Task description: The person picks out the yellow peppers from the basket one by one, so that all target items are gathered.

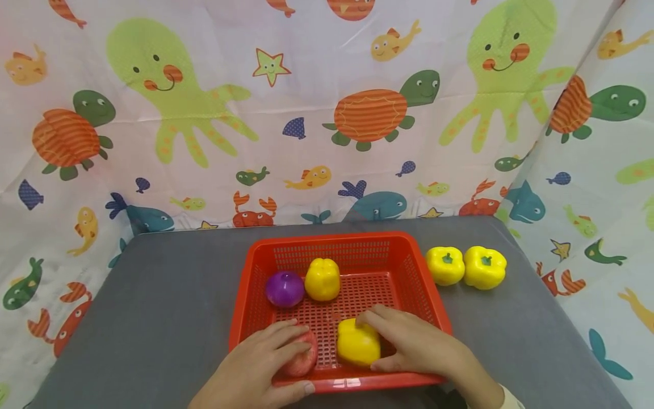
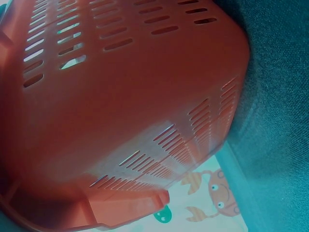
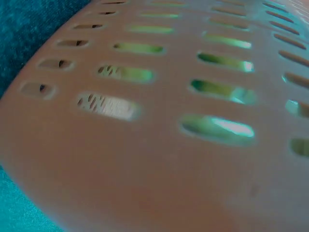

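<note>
In the head view, a red plastic basket (image 1: 327, 241) with slotted walls stands at the middle of the table. My left hand (image 1: 258, 363) curls its fingers over a pinkish-red round fruit (image 1: 305, 358) in the front left of the basket, thumb by the front rim. At the front right inside, my right hand (image 1: 409, 341) holds a yellow bell pepper (image 1: 357, 343), fingers on its top and thumb at its lower side. Behind them, a purple onion (image 1: 285, 289) lies beside another yellow pepper (image 1: 323, 279). Both wrist views show mainly the basket's outer wall (image 2: 120, 101).
Two more yellow peppers (image 1: 445, 265) sit side by side on the grey tabletop (image 1: 168, 295), just right of the basket. A white curtain (image 1: 301, 74) printed with sea animals hangs behind the table and along its sides.
</note>
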Available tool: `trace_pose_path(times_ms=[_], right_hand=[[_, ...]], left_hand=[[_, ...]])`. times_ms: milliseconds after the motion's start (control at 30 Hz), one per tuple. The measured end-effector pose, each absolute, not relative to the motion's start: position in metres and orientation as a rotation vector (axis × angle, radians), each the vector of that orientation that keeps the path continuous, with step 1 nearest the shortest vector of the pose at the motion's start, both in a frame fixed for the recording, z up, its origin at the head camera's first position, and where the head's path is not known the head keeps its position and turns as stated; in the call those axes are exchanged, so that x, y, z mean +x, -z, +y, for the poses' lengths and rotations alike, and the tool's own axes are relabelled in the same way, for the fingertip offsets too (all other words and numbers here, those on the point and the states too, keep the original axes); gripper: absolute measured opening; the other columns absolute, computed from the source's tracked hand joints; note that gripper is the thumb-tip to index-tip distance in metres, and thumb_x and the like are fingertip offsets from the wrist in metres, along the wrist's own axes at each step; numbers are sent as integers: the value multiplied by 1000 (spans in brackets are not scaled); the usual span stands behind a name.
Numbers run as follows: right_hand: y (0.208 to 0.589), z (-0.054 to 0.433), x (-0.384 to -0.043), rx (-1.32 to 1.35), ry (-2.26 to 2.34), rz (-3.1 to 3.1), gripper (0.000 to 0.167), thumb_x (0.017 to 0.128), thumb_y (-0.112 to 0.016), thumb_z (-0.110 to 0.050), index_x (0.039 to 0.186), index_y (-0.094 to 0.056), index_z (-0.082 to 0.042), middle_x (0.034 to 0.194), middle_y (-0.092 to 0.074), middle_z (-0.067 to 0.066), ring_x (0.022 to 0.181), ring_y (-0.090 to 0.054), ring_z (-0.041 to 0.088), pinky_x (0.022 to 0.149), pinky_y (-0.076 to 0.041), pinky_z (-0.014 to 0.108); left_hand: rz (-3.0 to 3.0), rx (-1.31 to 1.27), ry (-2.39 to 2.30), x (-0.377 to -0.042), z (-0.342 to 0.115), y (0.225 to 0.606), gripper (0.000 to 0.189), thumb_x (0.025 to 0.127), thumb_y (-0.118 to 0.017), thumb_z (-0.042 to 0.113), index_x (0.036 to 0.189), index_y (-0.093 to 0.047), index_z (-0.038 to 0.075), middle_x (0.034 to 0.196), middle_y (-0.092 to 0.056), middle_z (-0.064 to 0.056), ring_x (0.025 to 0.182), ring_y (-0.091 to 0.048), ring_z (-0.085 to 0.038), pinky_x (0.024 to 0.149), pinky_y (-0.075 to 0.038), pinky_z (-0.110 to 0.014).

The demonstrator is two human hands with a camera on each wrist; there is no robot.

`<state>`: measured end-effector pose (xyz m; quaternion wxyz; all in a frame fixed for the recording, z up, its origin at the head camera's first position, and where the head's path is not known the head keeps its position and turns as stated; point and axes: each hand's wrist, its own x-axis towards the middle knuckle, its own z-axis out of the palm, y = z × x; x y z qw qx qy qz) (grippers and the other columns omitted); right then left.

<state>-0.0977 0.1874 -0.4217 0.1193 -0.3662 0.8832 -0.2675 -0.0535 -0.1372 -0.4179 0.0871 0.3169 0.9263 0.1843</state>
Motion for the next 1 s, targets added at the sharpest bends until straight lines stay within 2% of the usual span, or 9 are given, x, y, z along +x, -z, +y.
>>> trace_pose_path(times_ms=[67, 167, 300, 500, 633, 767, 900, 1000], right_hand=[[422, 187, -98, -1117, 787, 2634, 56, 80, -84, -29, 128, -56, -29, 118, -49, -12, 98, -53, 7, 84, -52, 29], [423, 187, -98, -1180, 762, 2745, 57, 75, -84, -23, 127, -60, -30, 118, -46, -10, 100, -49, 8, 81, -50, 28], [423, 187, -98, -1194, 656, 2860, 56, 76, -80, -28, 129, -62, -28, 123, -51, -8, 107, -46, 9, 83, -51, 31], [423, 186, -98, -1151, 566, 2920, 57, 81, -77, -39, 135, -61, -26, 124, -58, -8, 103, -45, 9, 78, -48, 27], [422, 186, -98, -1089, 611, 2823, 69, 85, -77, -43, 147, -50, -33, 130, -56, -8, 106, -47, 10, 85, -51, 33], [422, 187, -98, -1013, 694, 2660, 81, 86, -80, -37, 154, -35, -41, 135, -50, -7, 109, -51, 13, 94, -51, 42], [421, 188, -98, -956, 735, 2619, 80, 85, -80, -33, 153, -39, -26, 135, -51, -6, 115, -52, 15, 100, -49, 46], [420, 188, -98, -916, 754, 2627, 77, 81, -81, -31, 146, -42, -15, 128, -54, -8, 112, -52, 12, 98, -49, 42]], left_hand=[[2759, 935, -546, -53, -137, 418, 72, 90, -44, 77, 140, -61, 28, 149, -47, 11, 138, -43, -22, 106, -41, -57], [2762, 932, -541, -53, -137, 417, 72, 90, -44, 77, 140, -61, 27, 149, -47, 10, 138, -43, -22, 106, -41, -57], [2767, 943, -540, -53, -138, 417, 71, 91, -44, 76, 140, -61, 28, 149, -48, 10, 138, -43, -22, 106, -42, -56], [2777, 965, -542, -54, -138, 418, 70, 91, -45, 76, 139, -61, 28, 149, -49, 9, 138, -43, -22, 105, -42, -56], [2789, 973, -538, -54, -137, 419, 70, 91, -45, 76, 138, -62, 27, 148, -49, 9, 137, -44, -22, 105, -43, -56], [2798, 980, -541, -54, -137, 419, 70, 91, -45, 76, 138, -63, 27, 148, -49, 9, 137, -44, -21, 105, -43, -55], [2790, 974, -547, -54, -137, 419, 70, 91, -45, 76, 138, -62, 27, 148, -49, 9, 137, -44, -22, 105, -42, -55], [2780, 959, -547, -54, -137, 418, 71, 91, -45, 76, 139, -62, 27, 148, -48, 10, 138, -43, -22, 106, -42, -56]])
